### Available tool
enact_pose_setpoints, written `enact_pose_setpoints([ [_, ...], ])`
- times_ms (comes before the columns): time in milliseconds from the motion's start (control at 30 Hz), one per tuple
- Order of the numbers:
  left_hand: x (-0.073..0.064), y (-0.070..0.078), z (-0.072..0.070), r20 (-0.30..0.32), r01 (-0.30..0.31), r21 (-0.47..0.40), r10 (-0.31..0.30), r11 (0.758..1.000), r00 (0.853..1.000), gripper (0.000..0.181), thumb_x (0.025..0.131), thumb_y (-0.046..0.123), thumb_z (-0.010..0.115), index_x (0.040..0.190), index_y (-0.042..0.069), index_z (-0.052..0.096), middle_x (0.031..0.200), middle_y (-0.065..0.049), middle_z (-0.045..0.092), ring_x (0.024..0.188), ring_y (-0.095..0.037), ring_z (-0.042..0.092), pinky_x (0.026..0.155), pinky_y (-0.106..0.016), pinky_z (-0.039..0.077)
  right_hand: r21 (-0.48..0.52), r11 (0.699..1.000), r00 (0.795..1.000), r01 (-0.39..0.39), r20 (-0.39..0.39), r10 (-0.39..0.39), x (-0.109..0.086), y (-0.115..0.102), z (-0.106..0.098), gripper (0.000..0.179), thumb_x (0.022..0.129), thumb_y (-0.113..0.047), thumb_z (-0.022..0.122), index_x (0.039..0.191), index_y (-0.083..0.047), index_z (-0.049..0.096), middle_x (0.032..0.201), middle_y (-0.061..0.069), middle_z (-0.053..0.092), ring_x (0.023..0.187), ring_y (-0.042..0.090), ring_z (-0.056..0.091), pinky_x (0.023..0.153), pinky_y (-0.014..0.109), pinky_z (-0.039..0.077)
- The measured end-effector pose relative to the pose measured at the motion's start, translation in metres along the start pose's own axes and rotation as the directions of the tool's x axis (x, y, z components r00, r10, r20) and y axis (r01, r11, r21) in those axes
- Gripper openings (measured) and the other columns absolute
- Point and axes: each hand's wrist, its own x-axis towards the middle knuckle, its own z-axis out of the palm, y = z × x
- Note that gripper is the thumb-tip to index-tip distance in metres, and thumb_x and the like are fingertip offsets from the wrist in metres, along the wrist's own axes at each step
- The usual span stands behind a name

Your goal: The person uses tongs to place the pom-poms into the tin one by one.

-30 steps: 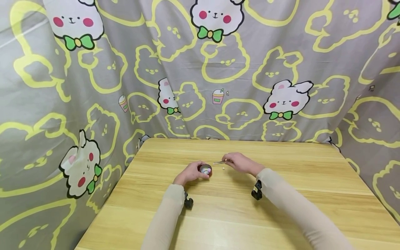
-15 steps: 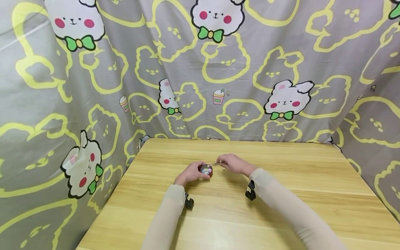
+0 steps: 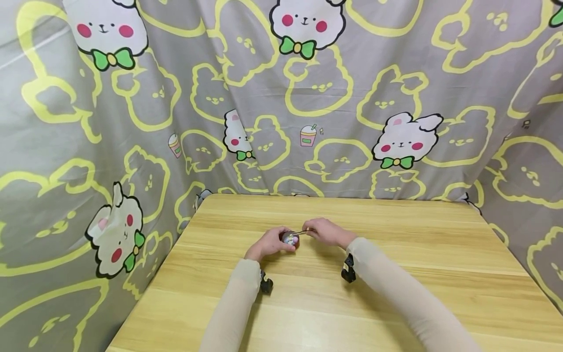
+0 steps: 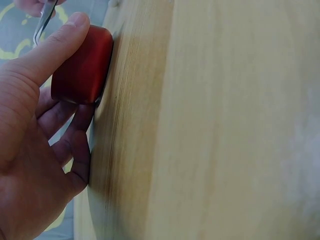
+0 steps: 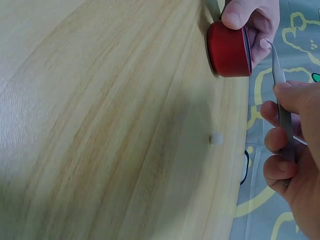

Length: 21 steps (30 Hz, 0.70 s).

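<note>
A small round red tin (image 5: 227,50) stands on the table, steadied by my left hand (image 3: 271,243), thumb on one side and fingers curled round the other. Small pastel-coloured pieces (image 3: 291,240) show inside it in the head view. My right hand (image 3: 325,231) grips metal tweezers (image 5: 281,95) between thumb and curled fingers. At their bent tips is a small whitish ball (image 5: 265,44), over the tin's open mouth. Another small white ball (image 5: 216,138) lies on the wood near the right hand in the right wrist view.
The light wooden table (image 3: 303,313) reaches back to a grey curtain (image 3: 264,98) with yellow outlines and rabbit faces, which also hangs at both sides. A black wrist camera (image 3: 349,269) is strapped to the right forearm, another black camera (image 3: 266,283) to the left.
My right hand has moved left, bringing the tweezers from beside the tin to over its mouth. My left hand and the tin have stayed in place.
</note>
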Motion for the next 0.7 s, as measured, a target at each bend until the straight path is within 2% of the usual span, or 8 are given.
enact_pose_setpoints([
  [367,0.0008,-0.0016,0.0,-0.001,-0.01,0.009,0.01,1.0,1.0,0.05,0.076,0.024,0.081,0.119,0.01,0.059,0.105,-0.001,0.062,0.096,-0.015,0.056,0.087,-0.034,0.044,0.015,1.0,1.0,0.014,-0.001,-0.014,0.005,0.0014,0.005,0.009,0.094,-0.006,0.058,0.1,-0.009,0.064,0.094,0.001,0.066,0.083,0.015,0.06,0.073,0.033,0.048],
  [700,0.0008,-0.0022,-0.0002,-0.001,-0.005,0.014,0.006,1.0,1.0,0.053,0.076,0.025,0.081,0.121,0.009,0.058,0.105,-0.001,0.061,0.095,-0.015,0.055,0.087,-0.034,0.044,0.022,0.999,0.999,-0.044,0.031,0.043,0.0072,-0.002,0.0041,0.009,0.094,-0.009,0.058,0.101,-0.01,0.064,0.091,0.0,0.065,0.079,0.013,0.059,0.07,0.031,0.047],
])
